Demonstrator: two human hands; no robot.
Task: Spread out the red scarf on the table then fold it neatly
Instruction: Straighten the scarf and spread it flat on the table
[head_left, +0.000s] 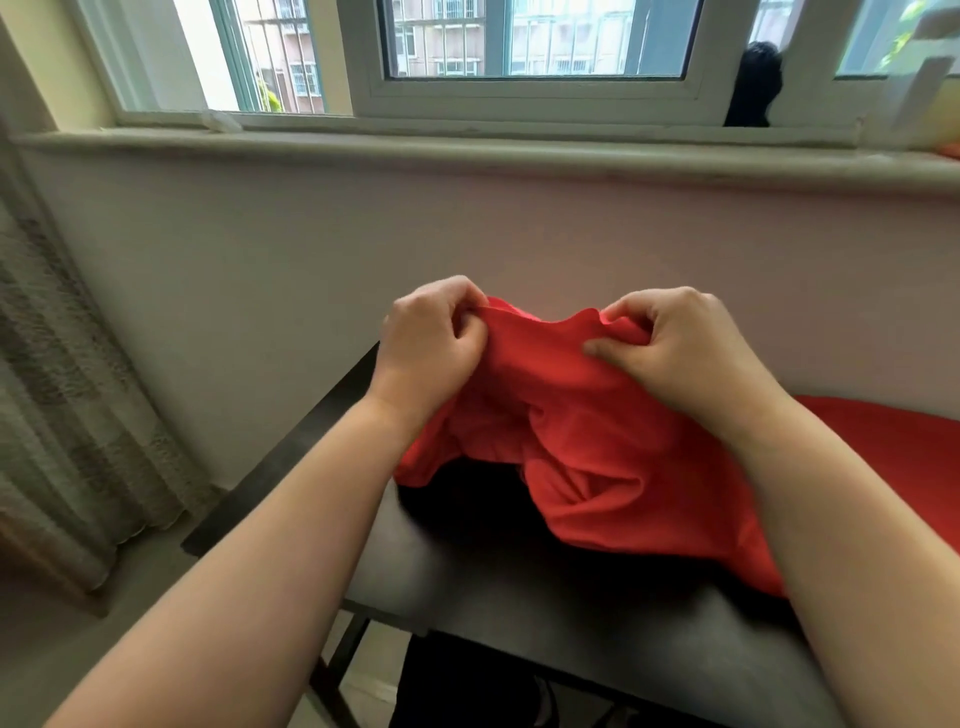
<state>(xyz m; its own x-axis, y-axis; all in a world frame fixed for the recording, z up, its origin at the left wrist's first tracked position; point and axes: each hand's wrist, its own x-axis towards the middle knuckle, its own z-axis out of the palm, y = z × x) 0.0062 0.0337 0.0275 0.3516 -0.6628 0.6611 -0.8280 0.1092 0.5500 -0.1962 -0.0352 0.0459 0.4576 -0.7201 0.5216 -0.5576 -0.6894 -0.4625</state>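
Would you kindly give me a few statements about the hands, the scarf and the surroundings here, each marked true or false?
1. The left hand and the right hand both pinch the red scarf at its upper edge. True.
2. The scarf is neatly folded. False: it is bunched, drooping from the hands onto the table.
3. A curtain hangs at the left. True.
4. The table top is white. False: it is dark grey.
5. A black object stands by the window. True.

The red scarf (597, 441) runs off the right edge, hiding much of the table (467, 587).
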